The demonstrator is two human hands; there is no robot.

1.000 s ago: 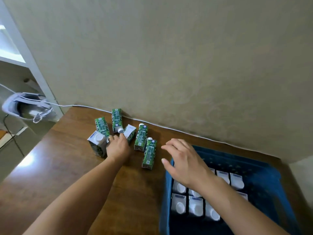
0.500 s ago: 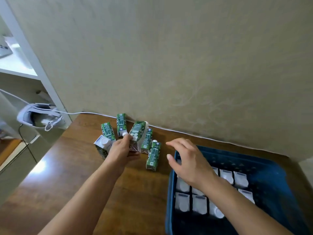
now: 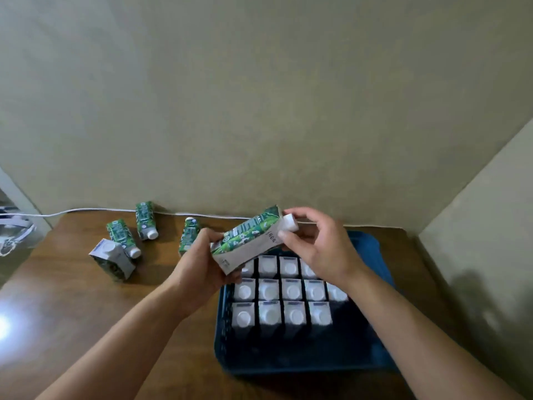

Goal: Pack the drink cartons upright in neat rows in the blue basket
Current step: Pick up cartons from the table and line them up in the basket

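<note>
step in hand: a green drink carton [image 3: 248, 238] was held tilted in the air between both hands, just above the far left corner of the blue basket [image 3: 372, 362]; it looked like a pass from one hand to the other before packing.
left hand [image 3: 199, 269]: closed around the carton's base end, thumb on top and fingers under it.
right hand [image 3: 320, 249]: fingertips pinched at the white cap [image 3: 289, 223] and the top edge, palm open toward the basket.
doing it well: i judged the carton should be turned cap up before it went down, gripped near the top so the fingers stayed clear of its neighbours, and lowered straight into a free slot, flush with the row.
free slot: the nearest row showed four white tops against five in the row behind it, so the gap under the right forearm looked the likely place; part of it was hidden.
packed cartons [image 3: 292, 291]: upright in three rows, white caps up, sides touching, below both hands.
loose cartons: four lay or stood on the counter [image 3: 72, 313] beyond the left hand: one upright carton [image 3: 112, 259] and three lying cartons [image 3: 145, 219].
carton's look: slim box, green leafy print, grey side panel with small print, round white screw cap.
</note>
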